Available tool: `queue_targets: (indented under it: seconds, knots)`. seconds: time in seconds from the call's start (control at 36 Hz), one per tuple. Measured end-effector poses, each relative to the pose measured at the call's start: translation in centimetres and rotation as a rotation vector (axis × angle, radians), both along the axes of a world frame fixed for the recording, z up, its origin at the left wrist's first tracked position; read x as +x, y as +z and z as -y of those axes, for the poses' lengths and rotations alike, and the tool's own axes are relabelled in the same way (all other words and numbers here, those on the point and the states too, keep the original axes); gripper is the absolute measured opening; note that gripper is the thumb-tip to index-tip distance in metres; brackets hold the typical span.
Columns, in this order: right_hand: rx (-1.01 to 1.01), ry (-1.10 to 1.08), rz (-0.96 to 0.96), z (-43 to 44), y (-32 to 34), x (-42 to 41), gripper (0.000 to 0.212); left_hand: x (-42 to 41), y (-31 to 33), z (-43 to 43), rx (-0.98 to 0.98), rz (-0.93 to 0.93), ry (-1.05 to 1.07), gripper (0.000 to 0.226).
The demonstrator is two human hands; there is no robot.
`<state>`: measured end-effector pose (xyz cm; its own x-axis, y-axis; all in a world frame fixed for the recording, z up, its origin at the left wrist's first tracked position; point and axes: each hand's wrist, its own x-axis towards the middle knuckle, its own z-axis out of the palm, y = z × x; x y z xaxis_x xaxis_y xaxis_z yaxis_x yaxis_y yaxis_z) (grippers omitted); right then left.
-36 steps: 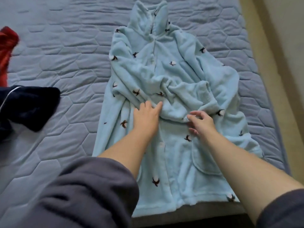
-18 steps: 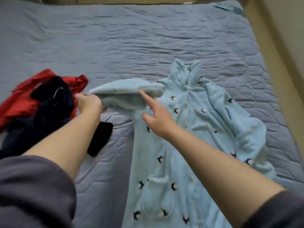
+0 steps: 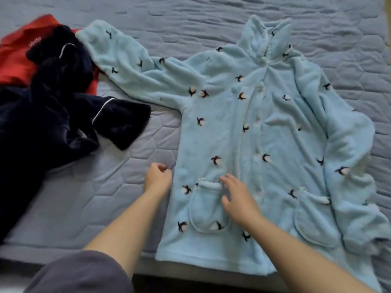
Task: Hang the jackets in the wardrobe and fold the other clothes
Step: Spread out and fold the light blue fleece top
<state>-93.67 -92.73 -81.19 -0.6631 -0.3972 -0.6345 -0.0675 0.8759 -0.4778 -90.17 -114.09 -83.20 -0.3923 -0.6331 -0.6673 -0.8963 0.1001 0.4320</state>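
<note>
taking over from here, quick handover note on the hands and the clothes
Left hand: fingers curled, holding nothing, just beside the blue robe.
Right hand: fingers spread over the robe's nearer pocket; contact unclear.
The robe lies front up on the bed, one sleeve stretched toward the navy garment, the other along its body.
The navy garment is heaped over a red garment.
Done: robe laid out flat.
Left: fold the robe, then deal with the navy and red pieces.
</note>
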Motion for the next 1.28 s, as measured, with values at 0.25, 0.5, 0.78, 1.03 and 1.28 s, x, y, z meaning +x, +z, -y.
queue_targets:
  seconds: [0.25,0.5,0.78,1.03,1.28]
  knots:
    - [-0.012,-0.107,-0.065,-0.1,0.0,5.2,0.075,5.7,0.8,-3.7,0.227,0.015,-0.525,0.035]
    - [0.076,-0.143,-0.126,-5.2,0.8,10.7,0.057,12.0,0.6,-4.0,0.212,0.077,-0.279,0.032]
    - [0.136,-0.447,-0.196,-12.8,1.9,15.8,0.045,14.7,2.0,-4.3,0.013,0.254,-0.414,0.037]
    - [0.353,-0.98,-0.2,-22.9,2.6,13.2,0.053,13.3,4.6,-12.3,-0.539,0.012,-0.934,0.044]
    - [0.115,-1.249,-0.03,-30.7,0.6,8.4,0.053,11.0,1.7,-26.9,-0.628,-0.264,-1.476,0.063]
